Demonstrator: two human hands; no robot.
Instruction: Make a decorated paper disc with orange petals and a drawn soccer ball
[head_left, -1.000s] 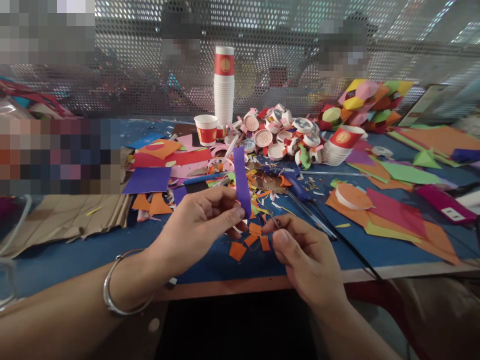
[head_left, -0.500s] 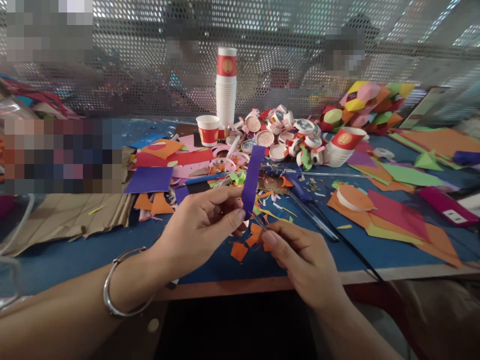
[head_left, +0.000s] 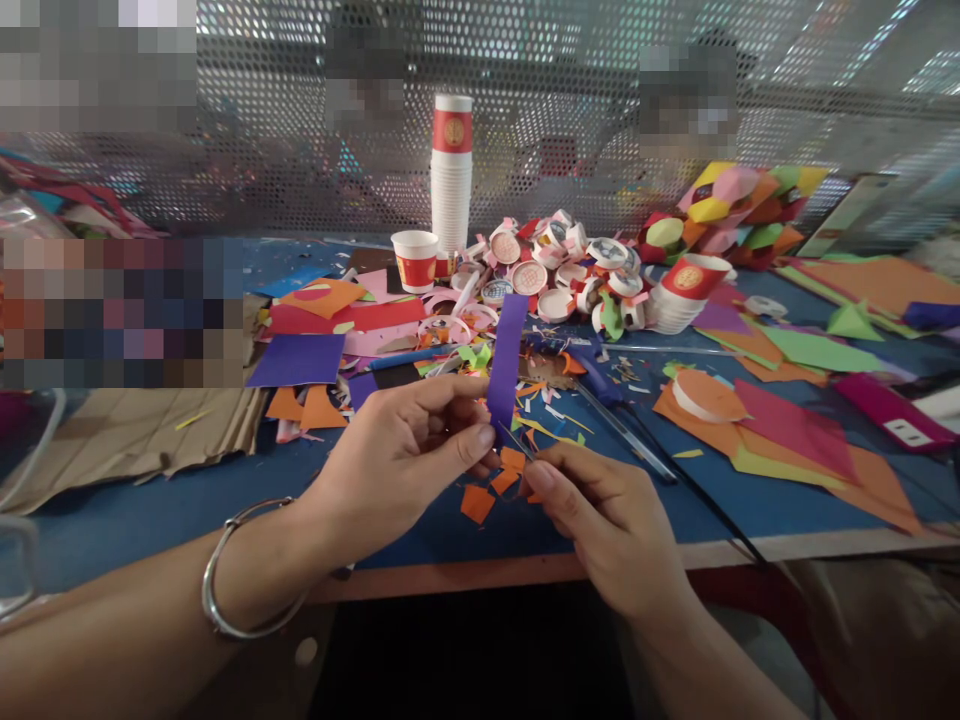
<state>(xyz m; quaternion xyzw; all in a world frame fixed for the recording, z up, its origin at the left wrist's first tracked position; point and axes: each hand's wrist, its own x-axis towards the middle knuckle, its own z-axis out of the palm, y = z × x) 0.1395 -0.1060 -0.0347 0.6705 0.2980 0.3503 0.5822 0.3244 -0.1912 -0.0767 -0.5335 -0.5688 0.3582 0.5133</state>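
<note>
Left grip (head_left: pixel 397 460) pinches a purple strip (head_left: pixel 508 350); right grip (head_left: pixel 611 515) clasps a thin tool (head_left: pixel 518 443), mostly hidden.

I saw a blue tabletop (head_left: pixel 431 535) littered with coloured paper (head_left: pixel 799 425): orange scraps (head_left: pixel 477 503) near the front edge, brown cardboard (head_left: pixel 139 440) to the left. A blue glue gun (head_left: pixel 598 380) lay among clippings (head_left: pixel 556 412); a tall paper-cup stack (head_left: pixel 451 180) stood upright toward the back, a single cup (head_left: pixel 415 264) beside it.

We see a plain purple strip (head_left: pixel 508 355), bright orange scraps (head_left: pixel 477 503), a blue tabletop (head_left: pixel 172 520), and a red-and-white cup stack (head_left: pixel 451 190) with a round gold emblem (head_left: pixel 454 131).
</note>
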